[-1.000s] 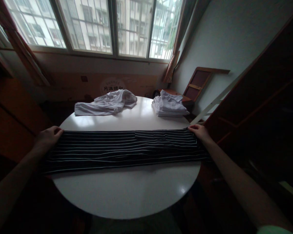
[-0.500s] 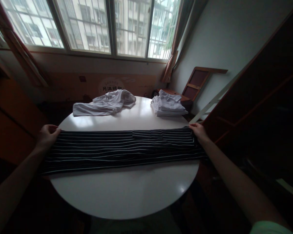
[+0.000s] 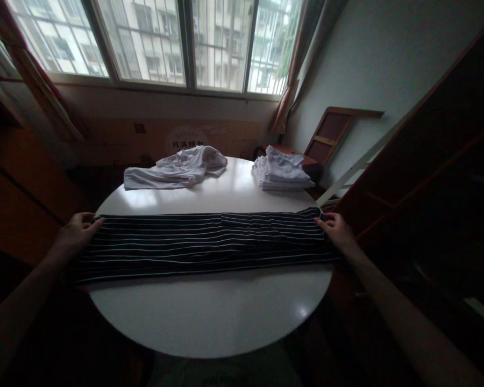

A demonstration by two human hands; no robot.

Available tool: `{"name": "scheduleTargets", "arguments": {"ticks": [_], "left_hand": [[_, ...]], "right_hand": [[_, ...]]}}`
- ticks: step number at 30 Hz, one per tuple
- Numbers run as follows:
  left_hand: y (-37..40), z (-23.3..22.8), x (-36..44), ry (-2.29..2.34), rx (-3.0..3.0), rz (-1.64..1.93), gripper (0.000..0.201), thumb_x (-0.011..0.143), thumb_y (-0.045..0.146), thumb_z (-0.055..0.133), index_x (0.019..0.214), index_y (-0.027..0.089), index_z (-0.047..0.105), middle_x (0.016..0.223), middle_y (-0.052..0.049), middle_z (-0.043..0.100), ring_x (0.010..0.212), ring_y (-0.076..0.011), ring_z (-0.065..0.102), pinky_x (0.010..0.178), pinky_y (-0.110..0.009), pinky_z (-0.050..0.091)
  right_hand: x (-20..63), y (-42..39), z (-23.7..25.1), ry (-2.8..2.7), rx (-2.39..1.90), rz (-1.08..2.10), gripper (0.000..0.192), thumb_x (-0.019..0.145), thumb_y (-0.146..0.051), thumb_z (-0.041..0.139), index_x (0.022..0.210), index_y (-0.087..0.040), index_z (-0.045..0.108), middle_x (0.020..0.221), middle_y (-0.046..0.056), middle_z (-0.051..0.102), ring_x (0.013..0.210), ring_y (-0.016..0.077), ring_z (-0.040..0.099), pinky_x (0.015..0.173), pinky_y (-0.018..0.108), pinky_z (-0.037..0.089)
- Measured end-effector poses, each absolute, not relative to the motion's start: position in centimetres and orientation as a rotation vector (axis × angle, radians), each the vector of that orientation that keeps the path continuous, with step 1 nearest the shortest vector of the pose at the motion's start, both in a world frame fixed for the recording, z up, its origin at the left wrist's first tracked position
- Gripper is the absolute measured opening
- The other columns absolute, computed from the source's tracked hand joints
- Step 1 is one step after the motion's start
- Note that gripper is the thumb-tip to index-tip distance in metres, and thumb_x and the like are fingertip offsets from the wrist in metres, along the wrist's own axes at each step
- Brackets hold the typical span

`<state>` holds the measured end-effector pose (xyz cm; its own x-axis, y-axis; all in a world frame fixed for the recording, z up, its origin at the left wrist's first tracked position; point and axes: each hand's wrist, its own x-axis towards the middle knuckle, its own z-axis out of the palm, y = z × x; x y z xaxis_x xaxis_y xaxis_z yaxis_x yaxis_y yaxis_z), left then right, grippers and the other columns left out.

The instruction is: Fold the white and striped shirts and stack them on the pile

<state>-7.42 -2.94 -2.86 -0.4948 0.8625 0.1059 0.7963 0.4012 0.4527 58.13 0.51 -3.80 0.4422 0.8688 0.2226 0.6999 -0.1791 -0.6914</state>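
Observation:
A dark garment with thin white stripes (image 3: 201, 244) lies folded into a long band across a round white table (image 3: 210, 312). Its ends hang over the table's left and right edges. My left hand (image 3: 75, 234) grips the far corner of the left end. My right hand (image 3: 336, 230) pinches the far corner of the right end. Both arms are stretched wide apart.
A crumpled white shirt (image 3: 177, 167) lies at the table's far left. A stack of folded white clothes (image 3: 281, 173) sits at the far right. Dark wooden furniture (image 3: 427, 177) stands close on the right, more wood on the left, and a barred window (image 3: 165, 37) behind.
Both hands have stayed on the ends of the striped garment. The right hand has shifted slightly toward me along the right end, and the band looks a little flatter.

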Motion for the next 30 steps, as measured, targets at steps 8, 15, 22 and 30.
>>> {"name": "scheduleTargets", "arguments": {"ticks": [8,15,22,30], "left_hand": [[-6.2,-2.7,-5.4,2.429,1.408,0.903,0.045,0.078,0.038,0.045,0.117,0.017,0.043,0.105,-0.011,0.06,0.09,-0.021,0.059,0.068,-0.027,0.047],[-7.2,-2.7,-5.9,2.608,1.584,0.465,0.04,0.079,0.037,0.042,0.113,0.017,0.046,0.089,-0.008,0.06,0.08,-0.0214,0.058,0.067,-0.028,0.045],[-5.3,-0.2,2.3,2.379,2.274,0.807,0.037,0.082,0.034,0.04,0.109,0.01,0.049,0.104,-0.013,0.057,0.094,-0.0218,0.054,0.085,-0.033,0.041],[-0.6,-0.5,17.5,1.775,2.658,0.673,0.036,0.086,0.025,0.035,0.117,0.01,0.046,0.125,-0.014,0.049,0.114,-0.0215,0.045,0.096,-0.034,0.035]], "right_hand": [[59.8,-0.7,-5.2,-1.398,-1.611,0.548,0.05,0.061,-0.046,0.062,0.102,-0.019,0.051,0.081,0.006,0.063,0.076,0.0231,0.062,0.067,0.037,0.05],[59.8,-0.6,-4.6,-1.627,-1.833,0.376,0.05,0.064,-0.049,0.059,0.1,-0.016,0.053,0.076,0.008,0.062,0.068,0.0236,0.06,0.063,0.039,0.049],[51.5,-0.7,-0.9,-1.889,-1.55,-0.314,0.036,0.079,-0.039,0.046,0.103,-0.014,0.053,0.1,0.015,0.057,0.097,0.0283,0.053,0.086,0.044,0.041],[37.7,0.6,-1.5,-2.327,-1.273,0.022,0.032,0.083,-0.022,0.04,0.111,-0.012,0.053,0.118,0.013,0.054,0.111,0.022,0.047,0.096,0.039,0.036]]}}
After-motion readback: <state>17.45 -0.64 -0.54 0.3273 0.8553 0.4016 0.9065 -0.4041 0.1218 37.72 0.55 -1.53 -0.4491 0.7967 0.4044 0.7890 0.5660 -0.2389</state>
